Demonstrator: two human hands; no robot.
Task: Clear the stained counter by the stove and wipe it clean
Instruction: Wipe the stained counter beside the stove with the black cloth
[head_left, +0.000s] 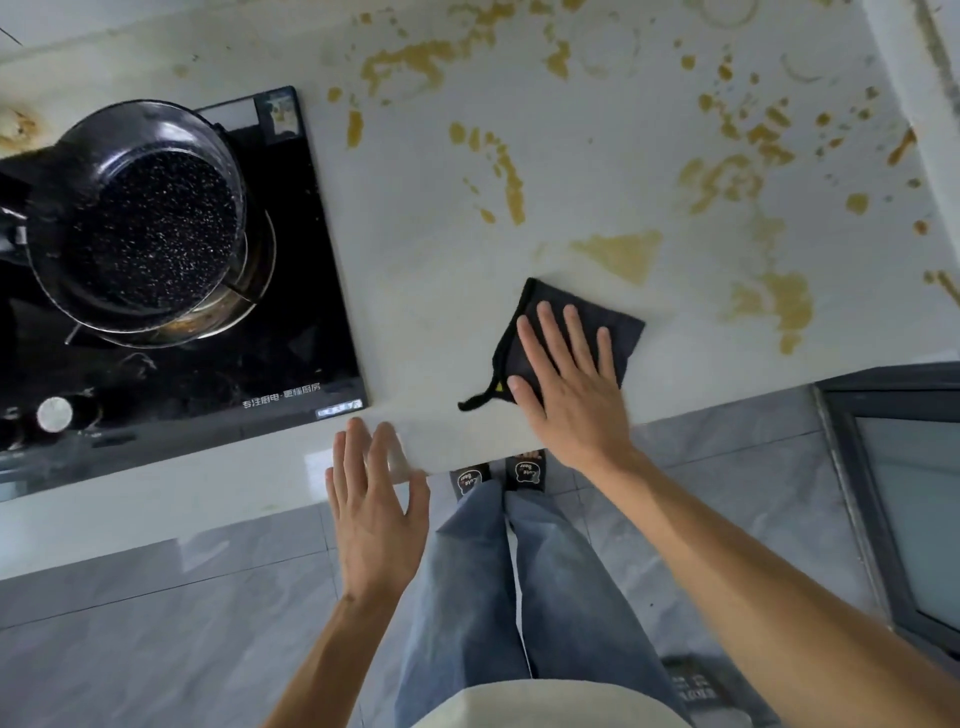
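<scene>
The white counter (426, 270) to the right of the stove carries many yellow-brown stains (623, 254), thickest at the back and right. A dark folded cloth (613, 327) with a hanging loop lies near the counter's front edge. My right hand (566, 379) presses flat on the cloth, fingers spread. My left hand (371, 509) hovers just in front of the counter's front edge, fingers apart and holding nothing.
A black glass stove (311, 332) is set into the counter at left, with a black speckled pot (140, 218) on its burner and a round knob (54, 414) at the front. A dark-framed appliance (904, 493) stands at right. Grey tiled floor lies below.
</scene>
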